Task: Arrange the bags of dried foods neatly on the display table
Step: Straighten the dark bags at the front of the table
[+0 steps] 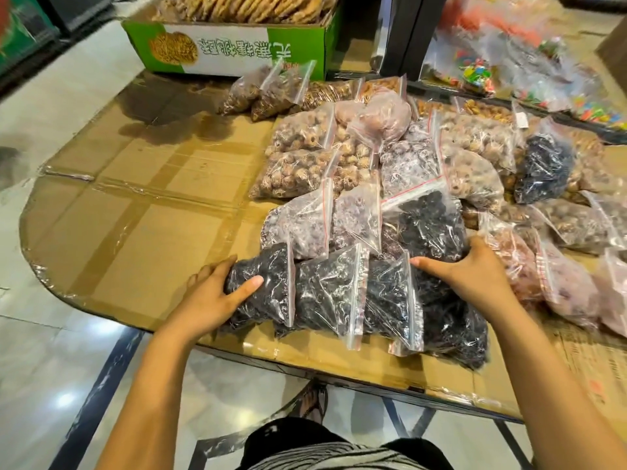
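A row of clear zip bags filled with black dried food (325, 296) lies along the near edge of the cardboard-covered display table (135, 239). My left hand (213, 293) grips the leftmost black bag (268, 283), thumb on top. My right hand (471, 269) holds the right end of the row, its fingers curled over another black bag (431, 225). Behind the row lie bags of purplish dried fruit (305, 222) and several bags of tan dried fruit (302, 174).
A green and white carton of fried snacks (237, 45) stands at the back of the table. Pinkish bags (570, 293) lie on the right, and bags of coloured sweets (475, 72) at the far right. The tiled floor (51, 334) shows on the left.
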The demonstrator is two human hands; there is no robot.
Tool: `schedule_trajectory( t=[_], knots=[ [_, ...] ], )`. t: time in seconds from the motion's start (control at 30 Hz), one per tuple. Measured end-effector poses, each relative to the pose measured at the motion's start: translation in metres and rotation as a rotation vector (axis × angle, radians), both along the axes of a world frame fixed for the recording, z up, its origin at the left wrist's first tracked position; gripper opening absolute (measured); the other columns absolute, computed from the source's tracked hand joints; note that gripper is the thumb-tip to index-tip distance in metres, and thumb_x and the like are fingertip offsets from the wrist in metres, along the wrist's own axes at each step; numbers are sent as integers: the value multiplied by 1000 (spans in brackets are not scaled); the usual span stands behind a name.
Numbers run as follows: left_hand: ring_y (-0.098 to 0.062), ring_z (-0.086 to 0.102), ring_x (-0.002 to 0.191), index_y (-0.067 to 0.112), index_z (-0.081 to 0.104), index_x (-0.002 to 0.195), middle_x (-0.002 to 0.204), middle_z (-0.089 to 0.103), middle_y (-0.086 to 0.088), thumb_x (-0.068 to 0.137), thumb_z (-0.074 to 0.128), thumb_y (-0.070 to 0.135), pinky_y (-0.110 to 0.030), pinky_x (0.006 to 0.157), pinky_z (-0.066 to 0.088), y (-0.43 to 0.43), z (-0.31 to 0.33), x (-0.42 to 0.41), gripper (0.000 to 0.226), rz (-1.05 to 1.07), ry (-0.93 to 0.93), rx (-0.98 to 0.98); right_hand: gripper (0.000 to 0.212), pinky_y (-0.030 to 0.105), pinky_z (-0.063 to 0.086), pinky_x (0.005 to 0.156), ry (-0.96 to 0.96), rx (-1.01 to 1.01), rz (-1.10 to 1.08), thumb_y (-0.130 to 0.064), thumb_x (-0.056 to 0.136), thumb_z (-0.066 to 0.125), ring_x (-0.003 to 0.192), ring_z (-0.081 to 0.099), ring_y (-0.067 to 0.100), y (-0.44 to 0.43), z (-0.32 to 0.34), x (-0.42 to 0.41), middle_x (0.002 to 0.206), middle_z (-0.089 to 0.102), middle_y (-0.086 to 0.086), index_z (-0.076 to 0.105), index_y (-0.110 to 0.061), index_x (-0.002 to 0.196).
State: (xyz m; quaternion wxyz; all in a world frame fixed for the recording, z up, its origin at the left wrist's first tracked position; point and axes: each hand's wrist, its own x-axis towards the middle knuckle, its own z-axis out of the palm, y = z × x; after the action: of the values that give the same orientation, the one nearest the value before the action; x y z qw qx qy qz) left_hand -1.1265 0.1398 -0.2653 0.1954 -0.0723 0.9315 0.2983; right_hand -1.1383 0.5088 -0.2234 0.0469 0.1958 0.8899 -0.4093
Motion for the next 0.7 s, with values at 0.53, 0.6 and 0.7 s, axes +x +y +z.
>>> schedule_trajectory(
  t=[0.53, 0.6, 0.7],
  knots=[
    [-7, 2, 147, 30, 22, 150, 161, 10, 9, 70, 54, 77, -35, 118, 9, 161, 56, 32, 98, -212, 601, 229, 102, 32, 46, 96, 5, 9, 205, -48, 39, 91, 109, 55, 10, 102, 10, 90, 120, 57, -8, 46, -28, 129],
    [-2, -5, 146, 35, 12, 151, 160, 2, 15, 68, 46, 83, -35, 118, 5, 192, 53, 40, 101, -333, 588, 222, 107, 33, 47, 97, -41, 202, 338, -61, 39, 85, 113, 54, 14, 123, -1, 98, 124, 56, -5, 44, -29, 132],
    [-3, -18, 144, 42, -8, 147, 156, -16, 16, 65, 40, 87, -33, 117, -4, 235, 45, 50, 106, -498, 505, 143, 107, 32, 38, 104, -104, 345, 422, -59, 49, 83, 124, 44, 19, 142, -22, 111, 136, 50, 1, 38, -25, 141]
  ],
)
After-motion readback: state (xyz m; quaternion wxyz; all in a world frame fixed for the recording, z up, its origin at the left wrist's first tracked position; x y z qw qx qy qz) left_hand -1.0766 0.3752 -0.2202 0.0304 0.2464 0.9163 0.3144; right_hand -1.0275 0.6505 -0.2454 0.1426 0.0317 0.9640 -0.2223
